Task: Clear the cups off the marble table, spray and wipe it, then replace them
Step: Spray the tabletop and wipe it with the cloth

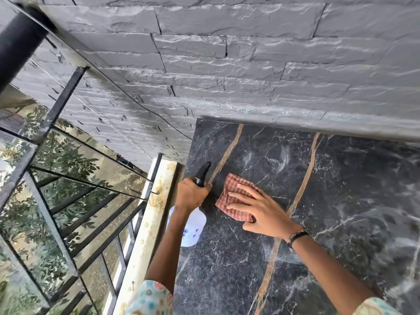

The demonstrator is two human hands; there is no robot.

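Marble, dark and gold-veined, lay bare of cups, so I judged the wiping step was under way on the tabletop [329, 201]. My right hand [256, 209] pressed flat, fingers spread, on the red checked cloth [229, 194] near the left edge; my left hand [192, 193] gripped the spray bottle [188, 226] by its neck, just beside the cloth. Next I would need broad strokes toward the unwiped right side.

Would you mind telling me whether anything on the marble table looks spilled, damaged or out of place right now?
Nothing stands out. The marble table shows only faint wipe smears near the wall. The right hand presses the checked cloth flat, and the left hand holds the spray bottle. No cups are visible.
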